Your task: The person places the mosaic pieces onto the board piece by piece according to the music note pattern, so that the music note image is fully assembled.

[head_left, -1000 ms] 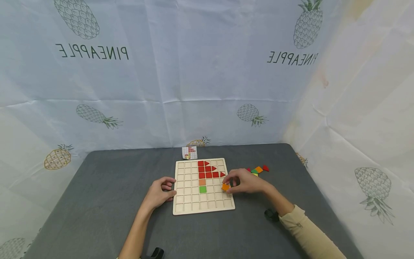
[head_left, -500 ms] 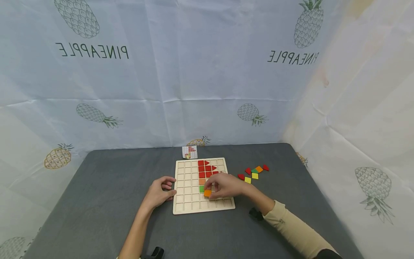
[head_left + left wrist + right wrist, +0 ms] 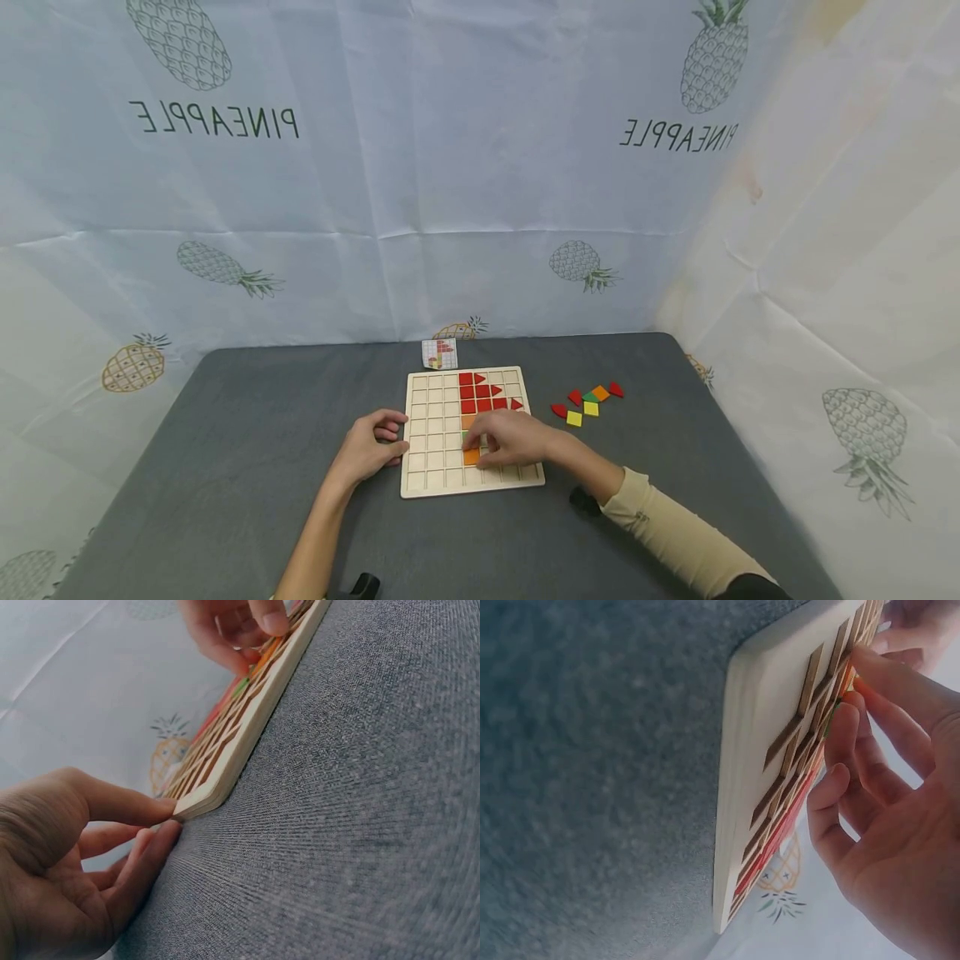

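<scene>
A wooden grid board (image 3: 435, 481) lies on the grey table, with red squares (image 3: 483, 406) and red triangles in its upper right part. Below them in one column sit an orange square (image 3: 468, 421) and a green square (image 3: 465, 436), the green one mostly behind my fingers. My right hand (image 3: 513, 437) pinches another orange square tile (image 3: 471, 457) at the cell just below the green one. At the board's left edge my left hand (image 3: 365, 448) holds on, thumb and fingertips against the wood; the left wrist view shows these fingertips (image 3: 166, 808) at the rim.
Right of the board lie loose tiles: red pieces (image 3: 559, 410), yellow squares (image 3: 573, 419), a green piece (image 3: 590, 397) and an orange one (image 3: 601, 393). A small pattern card (image 3: 439, 354) stands behind the board. A white pineapple-print cloth (image 3: 465, 183) hangs behind the table.
My right hand has carried the orange square tile leftward from the board's right edge to the column under the green square. My left hand and the board have stayed put.
</scene>
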